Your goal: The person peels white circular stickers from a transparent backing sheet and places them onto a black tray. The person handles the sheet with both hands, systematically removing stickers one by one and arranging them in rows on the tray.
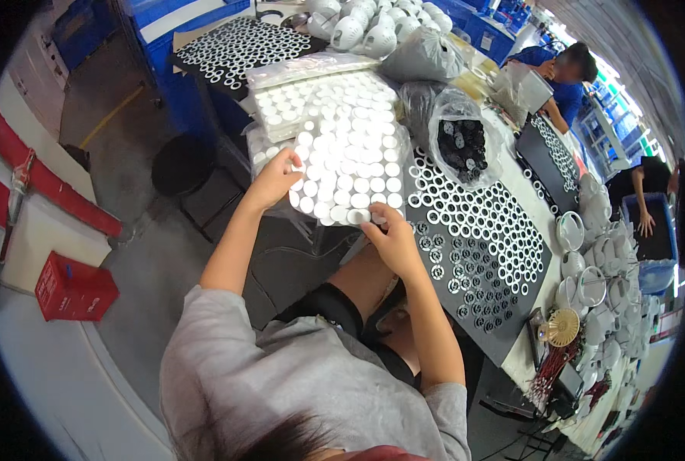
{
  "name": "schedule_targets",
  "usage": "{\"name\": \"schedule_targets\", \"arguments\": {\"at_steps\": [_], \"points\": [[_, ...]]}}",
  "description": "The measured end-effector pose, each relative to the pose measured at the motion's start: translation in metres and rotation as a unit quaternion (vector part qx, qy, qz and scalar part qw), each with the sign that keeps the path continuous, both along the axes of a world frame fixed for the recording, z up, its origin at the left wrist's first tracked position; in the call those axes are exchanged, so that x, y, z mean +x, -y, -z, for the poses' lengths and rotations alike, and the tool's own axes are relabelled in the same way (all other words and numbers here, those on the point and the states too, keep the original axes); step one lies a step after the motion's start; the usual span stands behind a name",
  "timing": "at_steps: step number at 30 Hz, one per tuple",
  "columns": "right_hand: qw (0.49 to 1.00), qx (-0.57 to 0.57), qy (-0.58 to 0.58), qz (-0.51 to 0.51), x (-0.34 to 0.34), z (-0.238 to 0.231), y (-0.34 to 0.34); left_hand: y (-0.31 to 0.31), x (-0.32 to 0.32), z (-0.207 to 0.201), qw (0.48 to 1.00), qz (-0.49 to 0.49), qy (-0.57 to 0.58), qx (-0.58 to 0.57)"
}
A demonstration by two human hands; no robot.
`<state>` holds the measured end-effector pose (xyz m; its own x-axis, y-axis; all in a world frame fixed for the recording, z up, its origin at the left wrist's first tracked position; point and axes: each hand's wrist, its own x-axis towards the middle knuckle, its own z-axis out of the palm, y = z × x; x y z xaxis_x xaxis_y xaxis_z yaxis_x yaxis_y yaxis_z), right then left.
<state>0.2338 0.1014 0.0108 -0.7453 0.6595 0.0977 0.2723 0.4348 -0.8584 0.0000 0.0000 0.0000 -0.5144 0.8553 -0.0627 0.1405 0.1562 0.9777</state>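
A translucent sheet covered with rows of white round discs [350, 154] lies tilted in front of me, its near edge over my lap. My left hand [275, 183] grips its left edge, with thumb and fingers closed on it. At the near right corner, the fingers and thumb of my right hand [393, 240] pinch the sheet. Beneath and behind it rests a stack of similar disc sheets [277, 104], partly in clear plastic. To the right, white rings [465, 211] and dark round slotted parts [477, 280] stand in rows on a black board [490, 338].
An open clear bag of black parts [463, 146] stands behind the rings, beside a tied grey bag [423, 58]. White rounded housings [377, 31] pile up at the back. A stool [182, 165] and red box [75, 288] are left. A co-worker [565, 84] sits far right.
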Motion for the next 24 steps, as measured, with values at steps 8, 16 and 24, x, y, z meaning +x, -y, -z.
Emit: {"name": "schedule_targets", "arguments": {"at_steps": [8,16,24], "points": [[0.963,-0.185,-0.194,0.033,-0.001,0.012,0.003,0.051,0.035,-0.012,0.988,0.121,-0.012,0.094],[0.993,-0.018,-0.110,0.029,-0.022,0.025,0.008,0.090,0.056,0.022,0.979,0.197,-0.019,-0.041],[0.982,0.187,-0.032,-0.007,-0.038,0.025,0.016,0.069,0.024,0.031,0.952,-0.082,0.227,0.188]]}}
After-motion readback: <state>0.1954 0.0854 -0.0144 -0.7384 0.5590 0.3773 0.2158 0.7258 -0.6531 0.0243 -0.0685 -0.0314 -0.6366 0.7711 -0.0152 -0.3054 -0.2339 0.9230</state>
